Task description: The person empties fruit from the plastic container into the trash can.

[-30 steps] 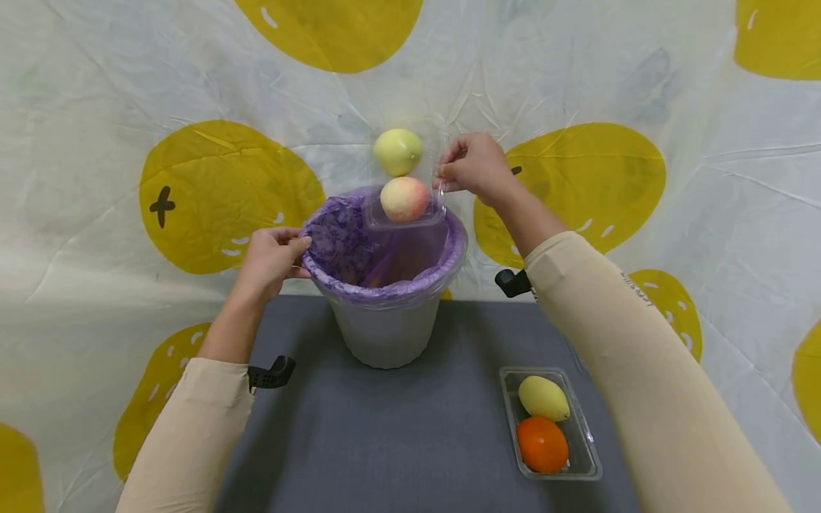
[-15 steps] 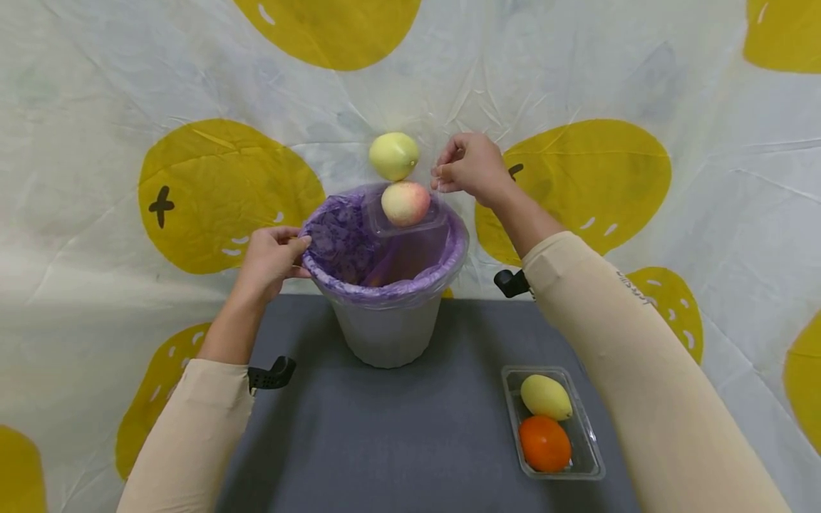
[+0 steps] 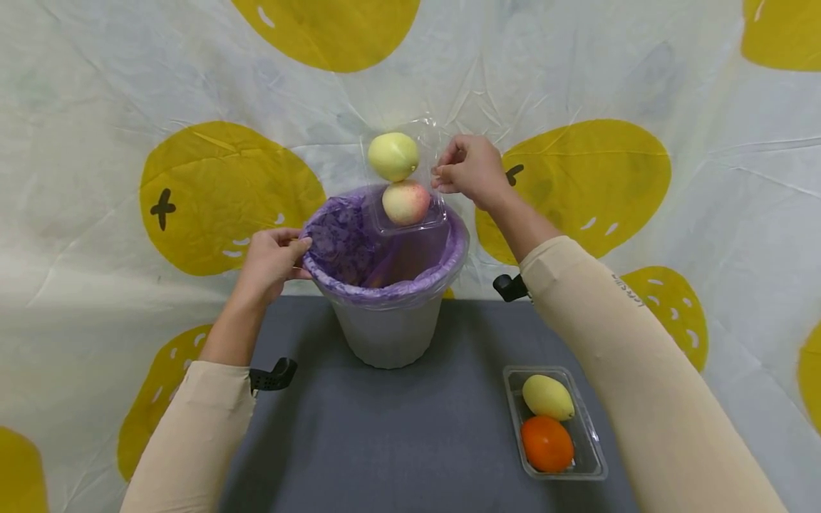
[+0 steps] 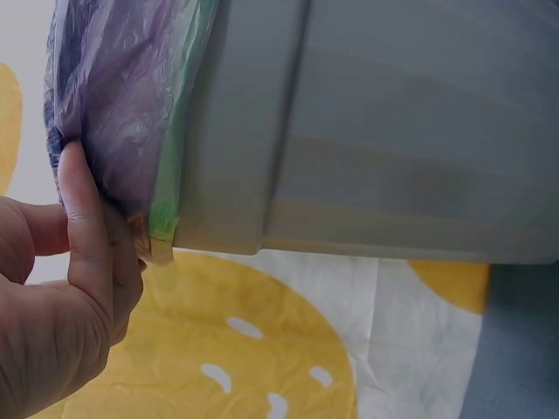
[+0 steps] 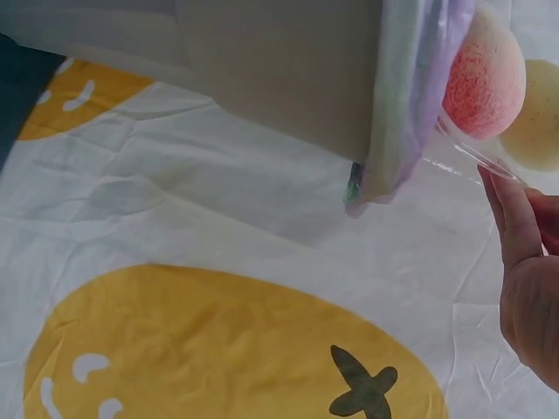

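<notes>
A grey-white trash bin [image 3: 387, 335] stands at the back of the table, lined with a purple plastic bag [image 3: 343, 242] folded over its rim. My left hand [image 3: 269, 260] pinches the lined rim on the left side; the left wrist view shows its thumb and fingers around the bag's edge [image 4: 122, 113]. Above the bin's far rim, my right hand [image 3: 471, 169] pinches the right edge of a clear plastic tray [image 3: 423, 130]. In that tray are a pale yellow-green fruit [image 3: 393, 157] and a pink-and-cream peach [image 3: 406, 203]. The right wrist view shows the peach [image 5: 489, 78] close by the bag.
On the table's right side, a second clear plastic tray [image 3: 586, 456] holds a yellow lemon [image 3: 548, 397] and an orange [image 3: 547, 444]. A white cloth [image 3: 725, 214] with yellow prints hangs right behind the bin. The dark grey table [image 3: 385, 442] extends in front of it.
The tray in my right hand shifts and tilts slightly, its clear outline now plainer; the fruits in it move a little. My left hand stays on the rim.
</notes>
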A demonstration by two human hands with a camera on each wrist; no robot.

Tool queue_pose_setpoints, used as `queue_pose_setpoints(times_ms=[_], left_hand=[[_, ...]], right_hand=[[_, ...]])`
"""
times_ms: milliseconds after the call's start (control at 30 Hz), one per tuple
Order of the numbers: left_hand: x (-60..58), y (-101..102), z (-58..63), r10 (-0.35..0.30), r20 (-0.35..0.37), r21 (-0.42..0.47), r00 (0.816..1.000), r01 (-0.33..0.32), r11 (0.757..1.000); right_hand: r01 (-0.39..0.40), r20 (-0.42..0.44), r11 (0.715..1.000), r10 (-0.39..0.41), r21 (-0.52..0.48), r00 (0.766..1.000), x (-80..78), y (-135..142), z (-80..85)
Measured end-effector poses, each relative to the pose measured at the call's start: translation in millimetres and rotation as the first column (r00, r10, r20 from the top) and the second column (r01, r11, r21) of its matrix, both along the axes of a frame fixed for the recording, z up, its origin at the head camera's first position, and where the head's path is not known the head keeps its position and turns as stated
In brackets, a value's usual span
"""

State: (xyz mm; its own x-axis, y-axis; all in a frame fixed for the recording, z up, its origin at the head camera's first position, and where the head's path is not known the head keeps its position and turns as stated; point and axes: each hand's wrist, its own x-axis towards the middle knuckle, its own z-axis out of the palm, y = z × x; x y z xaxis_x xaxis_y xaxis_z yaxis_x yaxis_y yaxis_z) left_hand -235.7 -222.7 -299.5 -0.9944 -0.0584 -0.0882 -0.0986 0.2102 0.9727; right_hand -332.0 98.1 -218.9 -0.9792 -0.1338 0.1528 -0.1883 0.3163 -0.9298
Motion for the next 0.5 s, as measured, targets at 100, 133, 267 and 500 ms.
queue_pose_setpoints(times_ms=[100, 133, 267, 500], left_hand=[[0.0, -0.4, -0.1, -0.006, -0.001, 0.004, 1.0, 0.006, 1.0], [-0.1, -0.5, -0.2, -0.007, -0.001, 0.006, 1.0, 0.007, 1.0], [0.0, -0.1, 0.1, -0.003, -0.003, 0.007, 1.0, 0.003, 1.0], [3.1, 1.3, 2.2, -0.004, -0.004, 0.007, 1.0, 0.004, 1.0]], right_hand=[[0.012, -0.006, 1.0, -0.012, -0.022, 1.0, 0.7, 0.1, -0.8], [0.015, -0.01, 0.999, -0.015, -0.029, 1.0, 0.8, 0.1, -1.1], [0.022, -0.037, 0.999, -0.023, -0.031, 0.999, 0.7, 0.0, -2.5], [0.055, -0.085, 0.998, -0.055, 0.0, 0.995, -0.2, -2.7, -6.3]])
